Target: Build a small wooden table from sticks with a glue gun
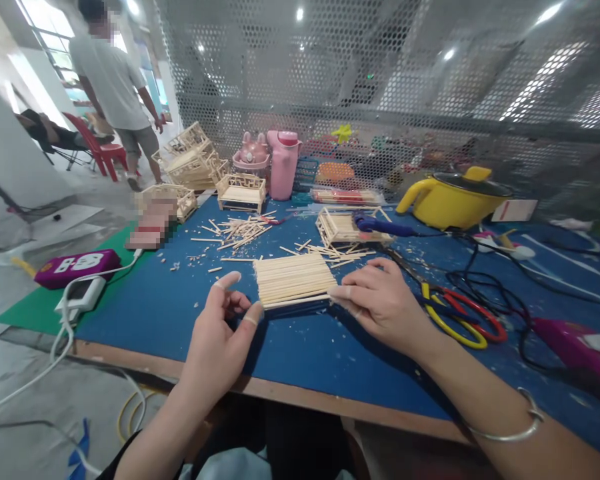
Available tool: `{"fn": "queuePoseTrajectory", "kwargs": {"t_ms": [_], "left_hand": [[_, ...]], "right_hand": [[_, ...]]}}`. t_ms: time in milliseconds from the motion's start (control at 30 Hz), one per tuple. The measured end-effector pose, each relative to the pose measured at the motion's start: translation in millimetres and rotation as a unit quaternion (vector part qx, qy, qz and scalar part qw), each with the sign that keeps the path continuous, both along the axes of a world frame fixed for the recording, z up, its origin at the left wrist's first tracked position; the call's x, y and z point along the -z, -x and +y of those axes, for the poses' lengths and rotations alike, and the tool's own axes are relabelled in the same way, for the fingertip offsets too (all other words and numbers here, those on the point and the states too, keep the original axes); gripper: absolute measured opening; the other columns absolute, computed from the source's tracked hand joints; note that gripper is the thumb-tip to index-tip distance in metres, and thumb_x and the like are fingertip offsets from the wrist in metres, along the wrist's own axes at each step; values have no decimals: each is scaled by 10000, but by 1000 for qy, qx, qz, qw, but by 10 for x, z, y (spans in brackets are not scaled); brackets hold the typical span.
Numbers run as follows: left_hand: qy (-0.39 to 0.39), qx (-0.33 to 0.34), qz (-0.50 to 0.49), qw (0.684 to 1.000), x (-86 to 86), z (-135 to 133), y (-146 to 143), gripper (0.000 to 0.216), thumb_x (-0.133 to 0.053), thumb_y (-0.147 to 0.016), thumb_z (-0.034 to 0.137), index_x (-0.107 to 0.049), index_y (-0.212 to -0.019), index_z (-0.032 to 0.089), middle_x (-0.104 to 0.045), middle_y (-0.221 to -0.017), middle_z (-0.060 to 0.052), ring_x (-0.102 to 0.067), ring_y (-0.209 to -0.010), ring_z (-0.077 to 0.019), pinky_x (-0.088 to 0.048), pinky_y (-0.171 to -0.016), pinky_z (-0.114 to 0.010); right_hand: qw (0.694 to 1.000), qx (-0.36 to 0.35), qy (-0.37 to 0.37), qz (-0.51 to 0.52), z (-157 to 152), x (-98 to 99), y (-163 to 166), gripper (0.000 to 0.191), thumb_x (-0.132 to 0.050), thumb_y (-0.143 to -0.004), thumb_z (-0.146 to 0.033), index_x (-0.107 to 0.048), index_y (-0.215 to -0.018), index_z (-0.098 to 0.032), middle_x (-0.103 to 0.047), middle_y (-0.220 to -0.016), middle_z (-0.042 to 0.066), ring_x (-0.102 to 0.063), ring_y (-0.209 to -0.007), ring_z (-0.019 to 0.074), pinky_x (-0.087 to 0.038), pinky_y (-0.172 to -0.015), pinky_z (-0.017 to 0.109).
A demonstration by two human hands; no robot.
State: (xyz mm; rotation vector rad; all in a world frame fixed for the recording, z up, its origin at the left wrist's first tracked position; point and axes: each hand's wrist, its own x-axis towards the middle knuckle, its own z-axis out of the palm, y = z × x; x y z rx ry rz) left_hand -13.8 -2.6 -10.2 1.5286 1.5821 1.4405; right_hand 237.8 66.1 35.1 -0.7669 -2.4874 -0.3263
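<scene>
A flat panel of pale wooden sticks [296, 277], laid side by side, is in front of me near the middle of the blue table. At its near left corner, the thumb of my left hand [227, 323] touches the stick ends, while the index finger stands apart and the other fingers curl loosely. My right hand [375, 300] pinches the panel's near right corner between thumb and fingers. Light tape or finger covers wrap some fingertips. Just behind the panel lie loose sticks [243, 230] and a small stick-built frame [353, 227], with a blue-handled glue gun [385, 225] resting over it.
Yellow-and-red-handled scissors [463, 317] and tangled black cables lie right. Behind stand a yellow pot [455, 200], a pink bottle [284, 167] and small stick-built furniture [241, 192]. At left are a pink phone [153, 223] and purple case [77, 268]. A person [113, 80] walks beyond.
</scene>
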Motion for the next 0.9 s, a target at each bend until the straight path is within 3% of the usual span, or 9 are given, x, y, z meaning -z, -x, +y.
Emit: {"fn": "queuePoseTrajectory", "kwargs": {"t_ms": [133,300,433,567,633,733,833,900], "left_hand": [[-88,-54,101,990,-42,-34,-59,456,-596,-837,276,-432,-1255,200,-561,-873,-13,-547,-802,-138,-461,-777,-304],[-227,-36,310,922,-139,-16,-125,197,-608,-826,190,-609,-1023,203,-559,-957,-65,-511,-931,-203,-423,-850,-367],[-230,-4,378,897,-187,76,-191,124,-599,-829,188,-670,-927,213,-546,-961,-75,-497,-918,-228,-412,-838,-393],[-225,-9,379,898,-190,71,-223,115,-618,-823,229,-686,-914,209,-550,-952,-82,-503,-912,-238,-414,-827,-403],[-222,-20,373,901,-173,32,-201,115,-622,-820,241,-687,-909,207,-555,-951,-85,-507,-906,-240,-415,-822,-408],[-216,-42,372,902,-117,-12,-135,129,-624,-819,258,-694,-916,208,-564,-962,-96,-521,-905,-244,-418,-829,-422],[-230,-34,408,883,-46,-9,-114,211,-637,-807,279,-696,-1009,255,-560,-1147,-120,-507,-1060,-294,-396,-916,-479],[-231,-23,445,865,-7,0,-156,263,-638,-805,275,-684,-1062,303,-490,-1333,-114,-411,-1227,-354,-324,-994,-559]], "right_hand": [[1000,1,12,19,7,5,24,115,-550,-896,-222,-662,-885,-199,-674,-771,21,-574,-714,148,-329,-840,374],[998,44,23,38,6,29,48,129,-575,-878,-262,-641,-803,-180,-659,-830,57,-567,-792,185,-359,-787,347],[996,35,62,61,-4,13,11,113,-607,-856,-294,-662,-829,-199,-649,-810,39,-575,-799,189,-377,-789,351],[971,81,108,198,14,-45,-96,173,-531,-860,-213,-629,-1003,-198,-661,-852,41,-602,-790,180,-446,-744,317],[953,123,127,244,36,-57,-144,170,-506,-839,-171,-632,-951,-192,-664,-801,28,-600,-710,165,-458,-668,286],[950,132,164,230,57,-46,-161,147,-520,-789,-128,-648,-836,-182,-692,-775,22,-611,-672,157,-462,-624,266],[959,107,177,192,39,-34,-121,192,-512,-755,-84,-667,-819,-179,-705,-786,29,-614,-665,152,-463,-610,260],[965,96,169,175,13,-37,-91,199,-519,-751,-77,-675,-822,-179,-703,-787,34,-609,-670,152,-464,-624,264]]}}
